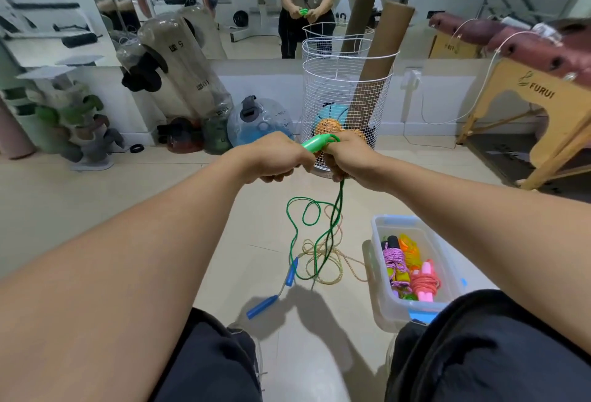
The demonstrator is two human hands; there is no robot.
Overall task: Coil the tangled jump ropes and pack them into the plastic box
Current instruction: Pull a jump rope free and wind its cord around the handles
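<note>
My left hand (271, 157) grips the bright green handle (315, 142) of a green jump rope, held out at chest height. My right hand (348, 158) holds the green cord (335, 209) where it loops over the handle's end. The cord hangs down from my right hand and lies in loose loops on the floor. A beige rope (323, 257) with blue handles (262, 305) lies tangled under it. The clear plastic box (383, 222) stands on the floor at the right, holding coiled purple, orange and pink ropes.
A white wire basket (345, 94) with cardboard tubes and balls stands just behind my hands. Weight bags and a blue water bag (259, 123) line the mirror wall at the left. A wooden massage table (527, 107) is at the right. My knees frame the bottom.
</note>
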